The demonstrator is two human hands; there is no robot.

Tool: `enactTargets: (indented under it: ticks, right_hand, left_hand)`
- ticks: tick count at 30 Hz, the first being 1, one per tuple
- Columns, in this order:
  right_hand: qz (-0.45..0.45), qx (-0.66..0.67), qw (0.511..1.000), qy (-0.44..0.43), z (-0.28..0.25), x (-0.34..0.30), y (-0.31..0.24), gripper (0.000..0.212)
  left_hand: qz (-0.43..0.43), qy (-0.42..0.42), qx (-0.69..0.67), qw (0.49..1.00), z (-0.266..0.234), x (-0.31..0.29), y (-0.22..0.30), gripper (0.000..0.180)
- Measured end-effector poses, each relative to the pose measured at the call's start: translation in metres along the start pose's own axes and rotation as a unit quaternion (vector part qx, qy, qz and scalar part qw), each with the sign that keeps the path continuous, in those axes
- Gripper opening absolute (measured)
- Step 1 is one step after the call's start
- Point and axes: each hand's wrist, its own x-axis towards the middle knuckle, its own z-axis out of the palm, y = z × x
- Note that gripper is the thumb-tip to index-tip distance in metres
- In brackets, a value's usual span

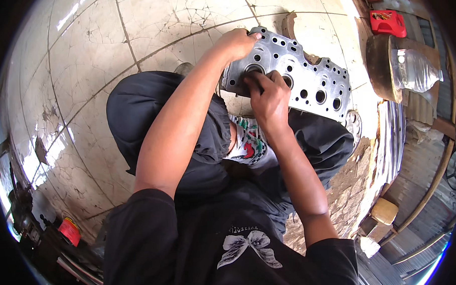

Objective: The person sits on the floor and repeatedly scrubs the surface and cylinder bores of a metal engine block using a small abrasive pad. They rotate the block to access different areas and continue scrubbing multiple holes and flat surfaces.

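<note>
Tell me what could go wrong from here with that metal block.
It might slip: the left hand grips the block only at its far left corner, and the other end lies above the right leg, so a lost hold could drop it on the leg or the tiles.

The bare right hand works at a large hole; its rim may scrape the fingers.

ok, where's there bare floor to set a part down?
Widest: the cracked tile floor left of the left knee. Smaller: tiles beyond the metal block, left of the curved piece. Crowded: the right side, with a red jug, clear bottle and yellow container; also the block itself, left hand on its upper-left corner, right hand on its face.
</note>
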Motion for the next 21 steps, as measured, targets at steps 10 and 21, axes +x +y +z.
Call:
enactTargets:
  ticks: [10,21]
  right_hand:
    - [0.009,0.021,1.000,0.008,0.003,-0.006,0.009,0.012]
    - [0.000,0.013,0.999,0.049,0.013,0.006,0.007,0.015]
  left_hand:
    - [0.028,0.047,0.005,0.999,0.002,0.005,-0.007,0.067]
    - [0.015,0.047,0.016,0.999,0.000,-0.008,0.010,0.065]
